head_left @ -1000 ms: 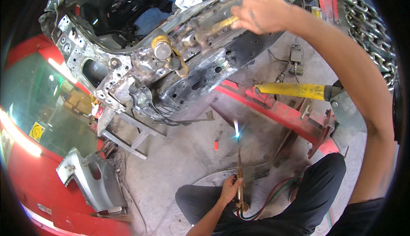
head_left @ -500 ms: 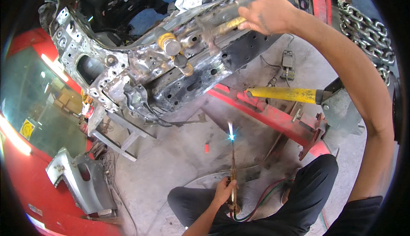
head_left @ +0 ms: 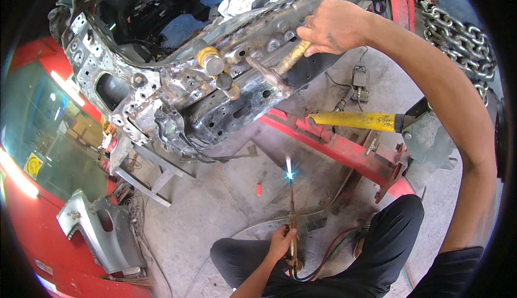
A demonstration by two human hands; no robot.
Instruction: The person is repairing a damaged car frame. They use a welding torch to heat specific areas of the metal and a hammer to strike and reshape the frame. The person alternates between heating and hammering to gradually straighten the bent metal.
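Note:
My right hand (head_left: 336, 26) is closed around the yellow handle of a hammer (head_left: 293, 58). The hammer's metal head is over the lower flange of a bare, scorched car body rail (head_left: 177, 82); whether it touches the metal I cannot tell. Low in the view, my left hand (head_left: 283, 242) grips a brass gas torch (head_left: 292, 220) pointing away from me. A bright blue-white flame (head_left: 289, 171) burns at its tip, short of the rail. Clamped on the rail, left of the hammer, is a yellow and grey pulling clamp (head_left: 209, 61).
A red steel beam (head_left: 344, 155) and a yellow cylinder (head_left: 355, 120) lie right of the flame. Red and green hoses (head_left: 328, 255) trail from the torch. A heavy chain (head_left: 458, 39) hangs at right. Left are a metal stand (head_left: 156, 171), a silver fender (head_left: 102, 233) and a red car door (head_left: 32, 233).
My right hand has come down slightly, and the hammer head, blurred before, is now lower on the rail and sharp. The left hand and lit torch have hardly moved.

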